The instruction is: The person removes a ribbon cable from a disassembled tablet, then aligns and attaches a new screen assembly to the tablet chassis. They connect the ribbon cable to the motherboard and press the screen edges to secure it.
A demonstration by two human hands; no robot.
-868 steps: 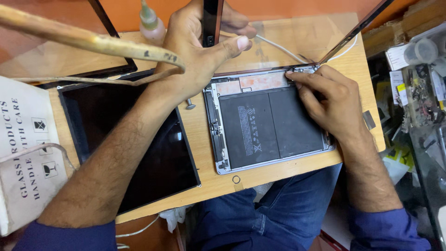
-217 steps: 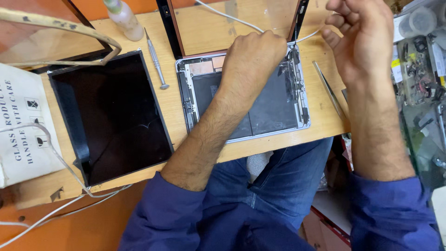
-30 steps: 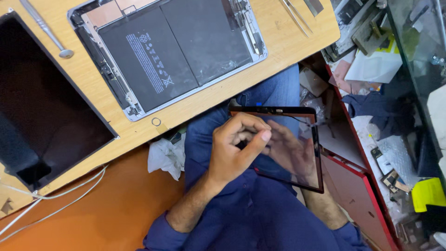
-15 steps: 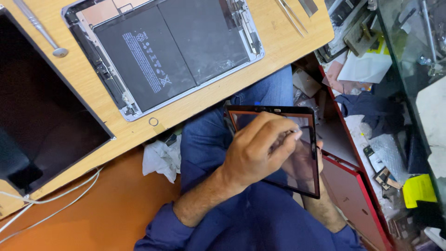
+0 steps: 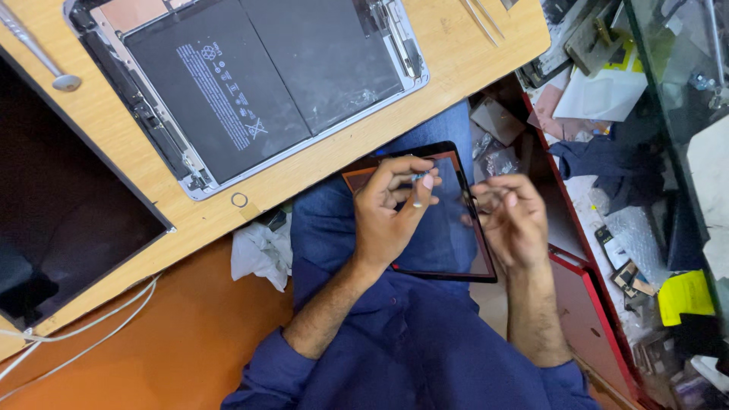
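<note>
A dark glass tablet panel (image 5: 448,243) with a black frame lies across my lap. My left hand (image 5: 387,220) is over its upper part, thumb and fingers pinched on a small pale bit (image 5: 418,179). Next to the panel's right edge is my right hand (image 5: 516,220), blurred, fingers curled; whether it grips anything cannot be made out. On the wooden table (image 5: 471,68) above lies an opened tablet body (image 5: 250,83) with its black battery cells showing.
A black screen panel (image 5: 61,220) covers the table's left side, beside a metal spudger (image 5: 38,53). Tweezers (image 5: 482,19) lie at the top right and a small ring (image 5: 239,200) near the front edge. Crumpled tissue (image 5: 258,254), white cables (image 5: 76,342) and a cluttered red drawer (image 5: 600,304) surround my legs.
My right hand has come out from under the glass panel to its right edge. My left hand has shifted up the panel and now pinches a small bit.
</note>
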